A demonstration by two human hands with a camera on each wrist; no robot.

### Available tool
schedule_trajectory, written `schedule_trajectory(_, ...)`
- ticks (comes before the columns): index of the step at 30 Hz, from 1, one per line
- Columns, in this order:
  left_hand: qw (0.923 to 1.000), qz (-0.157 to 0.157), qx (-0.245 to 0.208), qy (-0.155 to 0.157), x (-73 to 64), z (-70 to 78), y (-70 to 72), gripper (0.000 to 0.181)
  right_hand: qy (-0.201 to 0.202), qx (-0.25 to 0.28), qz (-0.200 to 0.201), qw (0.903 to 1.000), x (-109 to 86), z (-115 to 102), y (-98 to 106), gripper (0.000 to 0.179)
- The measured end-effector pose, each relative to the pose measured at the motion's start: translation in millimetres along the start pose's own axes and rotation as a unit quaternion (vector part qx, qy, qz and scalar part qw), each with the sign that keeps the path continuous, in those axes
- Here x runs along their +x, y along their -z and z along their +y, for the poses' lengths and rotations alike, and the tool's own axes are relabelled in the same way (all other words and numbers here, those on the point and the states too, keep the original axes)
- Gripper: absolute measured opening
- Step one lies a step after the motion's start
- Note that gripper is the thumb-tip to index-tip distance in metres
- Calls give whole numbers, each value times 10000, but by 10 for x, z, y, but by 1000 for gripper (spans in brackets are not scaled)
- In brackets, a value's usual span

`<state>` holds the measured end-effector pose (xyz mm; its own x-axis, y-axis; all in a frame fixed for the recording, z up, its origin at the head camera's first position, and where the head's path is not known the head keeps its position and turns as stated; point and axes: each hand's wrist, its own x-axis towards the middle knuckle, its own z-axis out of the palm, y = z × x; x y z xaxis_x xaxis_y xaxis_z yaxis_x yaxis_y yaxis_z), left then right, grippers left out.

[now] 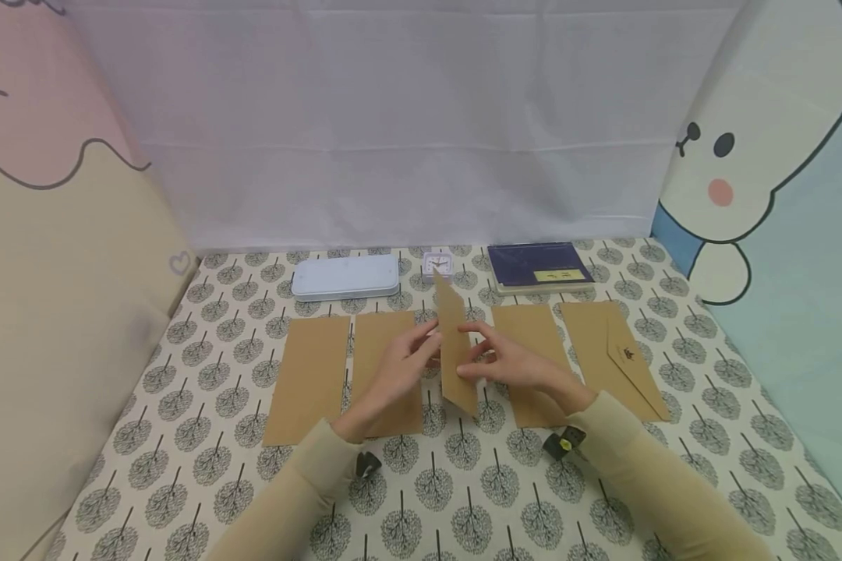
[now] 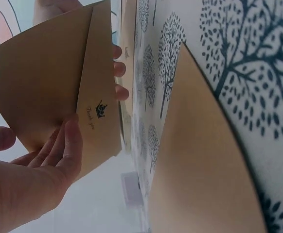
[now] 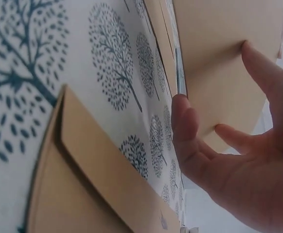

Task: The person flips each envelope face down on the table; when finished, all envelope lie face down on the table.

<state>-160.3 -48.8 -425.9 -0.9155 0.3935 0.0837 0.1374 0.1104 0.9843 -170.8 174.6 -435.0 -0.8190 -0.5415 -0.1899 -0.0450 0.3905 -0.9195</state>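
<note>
A brown paper envelope (image 1: 454, 343) stands on edge between my two hands, over the middle of the table. My left hand (image 1: 407, 358) holds it from the left, fingertips against its flap face. That face bears a small crown and "Thank you" in the left wrist view, where the envelope (image 2: 44, 68) shows clearly. My right hand (image 1: 508, 360) holds it from the right. In the right wrist view, two spread fingertips of the right hand (image 3: 238, 170) press on the plain face, while other fingers curl by its lower edge.
Two plain brown envelopes (image 1: 307, 382) (image 1: 386, 374) lie left of my hands. Right of them lie a plain one (image 1: 533, 351) and one flap side up (image 1: 613, 358). Along the back are a pale flat tin (image 1: 346, 276), a small white clock (image 1: 438, 263) and a dark blue book (image 1: 540, 265).
</note>
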Motion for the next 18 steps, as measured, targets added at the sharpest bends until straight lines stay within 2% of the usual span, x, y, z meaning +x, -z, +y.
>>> schedule_trajectory(8, 9984, 407, 343, 206, -7, -28, 42, 37, -56, -1091, 540, 9926, -79, -1, 48, 77)
schedule_trajectory(15, 9972, 284, 311, 614, -10, -80, 91, 39, -88, -1547, 572, 9863, -124, -17, 77, 78)
schedule_trajectory(18, 9959, 202, 433, 763, 5, -100, 102, 40, -192, -1712, 607, 9832, -128, -26, 73, 78)
